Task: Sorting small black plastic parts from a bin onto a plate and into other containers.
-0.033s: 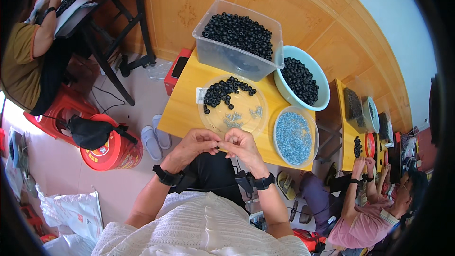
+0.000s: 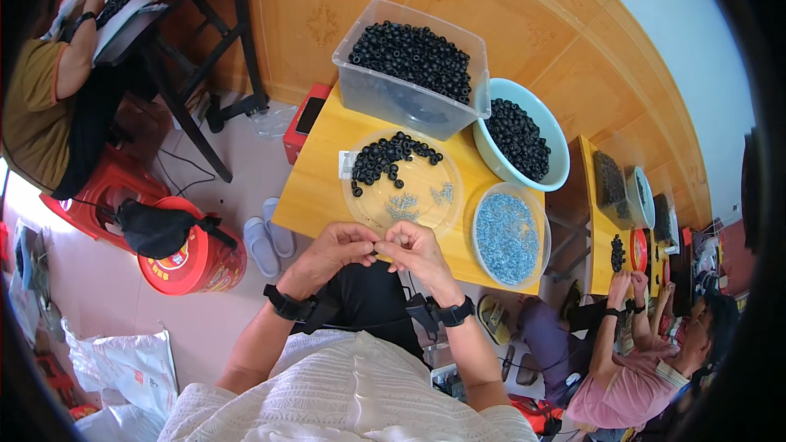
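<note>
My left hand [image 2: 340, 247] and my right hand [image 2: 416, 249] meet fingertip to fingertip just off the table's near edge. Both are closed in a pinch on a small dark piece [image 2: 376, 256], mostly covered by the fingers, so its kind cannot be told. Beyond them lies a clear round tray [image 2: 434, 168] holding loose black ring-shaped parts [image 2: 378, 160] and two little heaps of small silvery pieces [image 2: 402, 206]. Right of it, a clear round tub [image 2: 544, 255] is full of small bluish-silver pieces [image 2: 506, 236].
On the yellow table [image 2: 315, 184] stand a clear plastic box [image 2: 393, 102] and a light blue basin [image 2: 491, 151], both with black ring parts. A red bucket [image 2: 201, 258] stands at left. Co-workers sit at left and at a second table [image 2: 602, 258] on the right.
</note>
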Tool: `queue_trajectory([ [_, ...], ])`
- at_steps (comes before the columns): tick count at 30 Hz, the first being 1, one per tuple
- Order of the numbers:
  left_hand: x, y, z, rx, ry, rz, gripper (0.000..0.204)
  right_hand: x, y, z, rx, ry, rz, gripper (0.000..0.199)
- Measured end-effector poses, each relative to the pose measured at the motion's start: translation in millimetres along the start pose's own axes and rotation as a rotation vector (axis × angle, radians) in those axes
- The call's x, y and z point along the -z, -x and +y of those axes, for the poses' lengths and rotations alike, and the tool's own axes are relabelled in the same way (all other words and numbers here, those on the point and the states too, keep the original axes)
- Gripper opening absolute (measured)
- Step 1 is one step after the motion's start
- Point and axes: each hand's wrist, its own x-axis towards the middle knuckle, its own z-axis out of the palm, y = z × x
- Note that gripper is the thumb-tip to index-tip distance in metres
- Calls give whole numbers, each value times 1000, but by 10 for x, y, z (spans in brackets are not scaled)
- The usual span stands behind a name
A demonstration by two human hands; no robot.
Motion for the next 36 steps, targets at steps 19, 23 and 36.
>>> queue_trajectory([
  [19,140,50,60,-133,257,-44,21,803,-1409,1,293,1200,415,16],
  [23,124,42,81,-126,227,-51,15,833,-1388,-5,313,1114,437,13],
  [36,49,5,48,-153,139,15,15,304,-398,-202,216,73,321,12],
])
